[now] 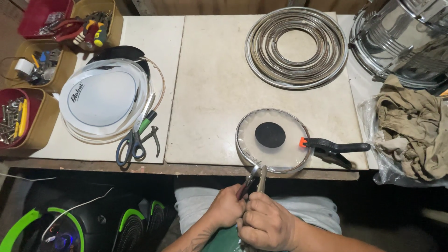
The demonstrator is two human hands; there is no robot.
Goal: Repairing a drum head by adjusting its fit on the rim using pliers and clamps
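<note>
A small round clear drumhead (pixel 273 140) with a black dot in its middle and a metal rim lies at the table's front edge. A black spring clamp with orange tips (pixel 333 149) grips its right rim. Both my hands squeeze the handles of metal pliers (pixel 256 179), whose jaws bite the near rim of the drumhead. My left hand (pixel 226 207) wraps the left handle. My right hand (pixel 268 224) closes over it from the right.
A stack of white drumheads (pixel 102 100) lies at left with scissors (pixel 133 142) and small pliers (pixel 153 137) beside it. Nested metal hoops (pixel 296 46) lie at the back, a chrome drum shell (pixel 401 37) and rags (pixel 410 135) at right. Bins of hardware (pixel 18 116) line the left edge.
</note>
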